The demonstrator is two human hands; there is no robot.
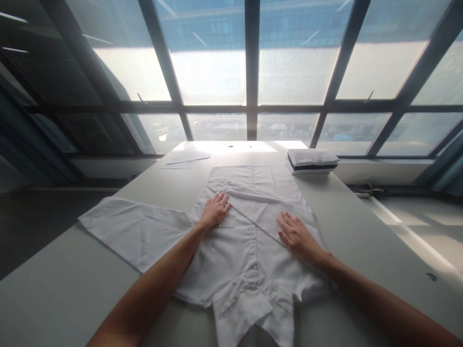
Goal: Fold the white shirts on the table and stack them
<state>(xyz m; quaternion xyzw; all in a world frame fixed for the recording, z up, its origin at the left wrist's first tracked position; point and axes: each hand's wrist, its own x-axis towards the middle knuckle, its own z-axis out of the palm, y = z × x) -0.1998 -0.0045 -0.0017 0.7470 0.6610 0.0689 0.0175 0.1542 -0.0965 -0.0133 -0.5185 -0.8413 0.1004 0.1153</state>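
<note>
Two bare hands press flat on a white short-sleeved cotton shirt (249, 241) spread across a long pale grey table (361, 231) that runs toward a wall of tall dark-framed windows (249, 72). The left hand (216, 210) lies palm down, fingers loosely spread, at the near end of a sleeve folded in a diagonal across the shirt's middle, holding nothing, only resting on the cloth. The right hand (295, 234) lies open in the same way on the shirt's right side, fingers extended and slightly apart, also gripping nothing. The shirt sits in the middle of the table with its collar toward the person and its hem toward the glass; its other sleeve (133, 229) stretches out flat to the left, close to the table's left edge. Near the far right corner sits a small stack of folded garments, white over a dark layer (312, 161), well apart from the shirt. A few sheets of white paper (186, 157) lie at the far left.
</note>
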